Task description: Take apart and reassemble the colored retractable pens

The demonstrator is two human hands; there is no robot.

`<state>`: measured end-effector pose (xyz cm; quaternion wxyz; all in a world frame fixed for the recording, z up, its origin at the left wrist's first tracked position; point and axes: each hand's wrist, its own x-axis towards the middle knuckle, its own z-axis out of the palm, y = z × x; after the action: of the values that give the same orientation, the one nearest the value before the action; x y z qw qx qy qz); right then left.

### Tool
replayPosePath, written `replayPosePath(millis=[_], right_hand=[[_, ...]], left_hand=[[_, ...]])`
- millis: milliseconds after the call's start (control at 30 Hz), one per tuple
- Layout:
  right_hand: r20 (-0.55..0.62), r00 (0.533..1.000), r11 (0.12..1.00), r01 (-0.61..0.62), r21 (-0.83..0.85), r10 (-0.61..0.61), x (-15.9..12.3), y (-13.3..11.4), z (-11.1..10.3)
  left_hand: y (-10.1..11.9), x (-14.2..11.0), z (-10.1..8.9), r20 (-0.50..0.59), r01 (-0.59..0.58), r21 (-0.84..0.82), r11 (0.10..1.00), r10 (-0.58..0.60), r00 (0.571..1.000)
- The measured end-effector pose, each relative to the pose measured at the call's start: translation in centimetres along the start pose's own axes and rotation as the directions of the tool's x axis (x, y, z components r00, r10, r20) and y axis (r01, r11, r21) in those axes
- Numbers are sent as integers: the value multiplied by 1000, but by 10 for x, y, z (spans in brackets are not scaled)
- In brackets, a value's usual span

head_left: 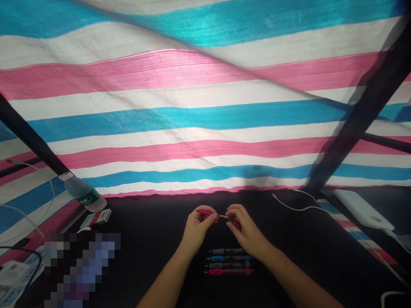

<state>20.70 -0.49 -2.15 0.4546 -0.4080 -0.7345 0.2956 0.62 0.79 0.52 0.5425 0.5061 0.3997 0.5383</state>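
Head view: L hand pinches pink pen part, R hand grips red bit, prob. to hold thin stick btwn them steady. 4 pens lie nr in a row, maybe for neatness.

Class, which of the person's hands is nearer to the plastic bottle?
The left. The left hand is to the right of the bottle, across a stretch of dark tabletop; the right hand is farther right, beyond the left one.
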Motion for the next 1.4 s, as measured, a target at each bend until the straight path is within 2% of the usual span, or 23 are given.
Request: replayPosePath(millis=[100,233,367,567,633,733,867,933,1067,1133,1200,1333,1400], right_hand=[[-4,999,997,52,-59,-52,3,-2,-3],[-12,998,992,67,-104,-69,5,-7,-5],[-113,993,998,31,-45,-36,4,-10,-2],[-100,995,998,33,49,-28,1,-13,1],[-80,996,995,-23,101,31,2,-14,0],[23,991,972,-134,191,132,4,-15,-2],[143,974,950,-204,235,174,4,-15,-2],[115,979,955,-192,228,169,3,-14,0],[-54,991,985,-113,127,121,2,-12,4],[-77,990,989,-110,95,117,2,-11,4],[-41,988,982,-144,126,150,3,-11,1],[109,978,963,-195,189,176,6,-15,-4],[93,983,967,-171,191,156,6,-16,-4]], left_hand=[[-3,0,-1,16,7,23,1000,-7,1000],[-7,-3,4,24,48,-41,998,-47,999],[-9,-4,6,9,77,-81,994,-77,997],[-13,-3,5,24,113,-172,979,-111,994],[-13,-3,5,44,126,-174,977,-120,992],[-11,-4,5,73,131,-178,975,-120,990],[-10,-5,6,119,133,-165,977,-114,986],[-10,-5,7,92,114,-171,979,-99,991],[-13,-3,8,-9,86,-227,970,-90,996],[-13,-3,7,-14,102,-257,961,-109,994],[-13,-4,7,4,129,-267,955,-132,991],[-10,-5,8,45,164,-285,944,-158,986],[-10,-4,8,28,147,-310,939,-146,989]])
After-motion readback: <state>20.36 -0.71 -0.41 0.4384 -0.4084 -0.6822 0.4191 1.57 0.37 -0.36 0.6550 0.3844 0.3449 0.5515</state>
